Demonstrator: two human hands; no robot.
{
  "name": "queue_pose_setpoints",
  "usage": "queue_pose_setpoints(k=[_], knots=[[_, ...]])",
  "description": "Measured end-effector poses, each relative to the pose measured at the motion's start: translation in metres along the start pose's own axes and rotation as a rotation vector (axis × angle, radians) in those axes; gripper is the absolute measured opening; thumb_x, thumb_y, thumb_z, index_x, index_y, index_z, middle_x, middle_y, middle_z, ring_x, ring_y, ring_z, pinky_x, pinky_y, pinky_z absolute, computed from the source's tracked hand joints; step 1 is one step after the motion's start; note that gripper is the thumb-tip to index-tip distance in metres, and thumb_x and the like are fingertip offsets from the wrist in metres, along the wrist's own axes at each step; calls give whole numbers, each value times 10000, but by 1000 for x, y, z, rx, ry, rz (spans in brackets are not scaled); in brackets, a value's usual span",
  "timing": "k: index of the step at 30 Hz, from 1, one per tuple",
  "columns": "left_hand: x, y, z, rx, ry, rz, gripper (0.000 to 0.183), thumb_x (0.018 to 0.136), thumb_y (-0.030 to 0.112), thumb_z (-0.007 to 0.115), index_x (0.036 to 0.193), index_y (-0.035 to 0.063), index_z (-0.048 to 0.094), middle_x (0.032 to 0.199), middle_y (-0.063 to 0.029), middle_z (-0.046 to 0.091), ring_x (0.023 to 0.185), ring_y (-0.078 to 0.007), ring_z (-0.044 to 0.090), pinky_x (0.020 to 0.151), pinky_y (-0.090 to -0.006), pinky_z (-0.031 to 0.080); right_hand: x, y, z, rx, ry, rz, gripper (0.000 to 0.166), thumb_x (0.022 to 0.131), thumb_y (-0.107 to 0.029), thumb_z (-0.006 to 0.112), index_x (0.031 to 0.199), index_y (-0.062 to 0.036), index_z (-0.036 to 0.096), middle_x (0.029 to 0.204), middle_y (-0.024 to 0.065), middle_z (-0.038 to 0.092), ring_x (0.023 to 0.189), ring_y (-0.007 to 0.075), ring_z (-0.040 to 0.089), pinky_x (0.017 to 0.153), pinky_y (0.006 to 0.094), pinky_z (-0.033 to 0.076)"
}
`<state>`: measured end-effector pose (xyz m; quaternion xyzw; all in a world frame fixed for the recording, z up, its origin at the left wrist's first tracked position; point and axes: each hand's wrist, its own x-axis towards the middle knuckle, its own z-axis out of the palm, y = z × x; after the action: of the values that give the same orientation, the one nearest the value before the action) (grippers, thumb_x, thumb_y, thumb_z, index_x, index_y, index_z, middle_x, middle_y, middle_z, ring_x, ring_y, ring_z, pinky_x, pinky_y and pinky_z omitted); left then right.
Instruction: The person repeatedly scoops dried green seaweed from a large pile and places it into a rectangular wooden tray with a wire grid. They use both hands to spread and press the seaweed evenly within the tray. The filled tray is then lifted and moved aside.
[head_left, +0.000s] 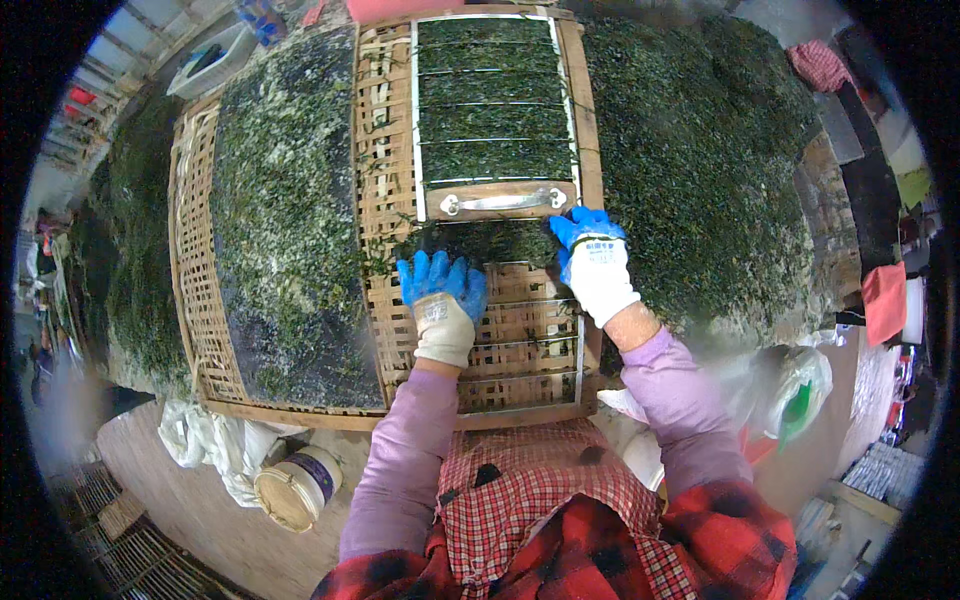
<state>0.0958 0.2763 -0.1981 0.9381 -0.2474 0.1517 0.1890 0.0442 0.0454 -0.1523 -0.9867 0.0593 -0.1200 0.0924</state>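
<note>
Both my hands wear white knit gloves with blue-coated fingers. My left hand (441, 300) rests with fingers spread at the near edge of a strip of dark green leafy shreds (517, 241). At the strip's right end is my right hand (592, 259), its fingertips beside the right end of a wooden bar (450, 204); whether it grips anything is unclear. A metal handle (510, 199) is fixed on the bar. Beyond it, a white slatted frame (420, 112) has shreds packed between its crosspieces. Nearer me, the frame's crosspieces lie over a woven bamboo tray (517, 367).
A dark sheet strewn with green shreds (289, 210) covers the tray's left part. More shreds (697, 172) spread to the right. A white basket (214, 64) sits at the far left. Below the tray are a bucket (296, 491) and white plastic bags (217, 442).
</note>
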Motion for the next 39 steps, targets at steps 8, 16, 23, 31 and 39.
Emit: queue_pose_setpoints(k=[8, 16, 23, 31, 39], knots=[[8, 61, 27, 47, -244, 265, 373, 801, 363, 648, 1114, 170, 710, 1293, -100, 636, 1285, -359, 502, 1177, -574, 248, -20, -8, -2, -121, 174, -197, 211, 787, -147, 590, 967, -161, 699, 975, 70, 622, 1002, 297, 574, 953, 522, 413], [16, 18, 14, 122, -216, 172, 256, 767, 307, 650, 949, 133, 699, 1074, -69, 625, 1081, -313, 511, 1018, -542, 376, -32, 5, 14, -63, -187, -126, 243, 875, -151, 539, 1068, -141, 686, 1154, 101, 659, 1141, 328, 560, 1042, 485, 387], [18, -11, -9, 102, -19, 212, 172, 787, 217, 677, 902, 100, 728, 977, -100, 635, 994, -355, 559, 1008, -602, 392, -22, 10, 23, -154, -290, -294, 341, 863, -140, 555, 1183, -113, 671, 1272, 131, 640, 1254, 317, 557, 1160, 492, 327], [11, -1, -4, 43, -57, 191, 214, 780, 257, 690, 901, 83, 722, 983, -112, 643, 972, -361, 562, 1017, -600, 392, 2, 110, -69, 1284, -268, 351, 319, 861, -214, 688, 1122, -30, 688, 852, 138, 701, 751, 102, 577, 691, 347, 532], [3, 55, 5, -115, -119, 260, 429, 802, 367, 685, 1118, 77, 690, 1227, -119, 638, 1126, -379, 560, 1087, -561, 363, -45, 138, -64, -299, -211, 84, 514, 757, -273, 759, 1219, -84, 634, 1143, 203, 678, 1049, 388, 644, 880, 463, 532]])
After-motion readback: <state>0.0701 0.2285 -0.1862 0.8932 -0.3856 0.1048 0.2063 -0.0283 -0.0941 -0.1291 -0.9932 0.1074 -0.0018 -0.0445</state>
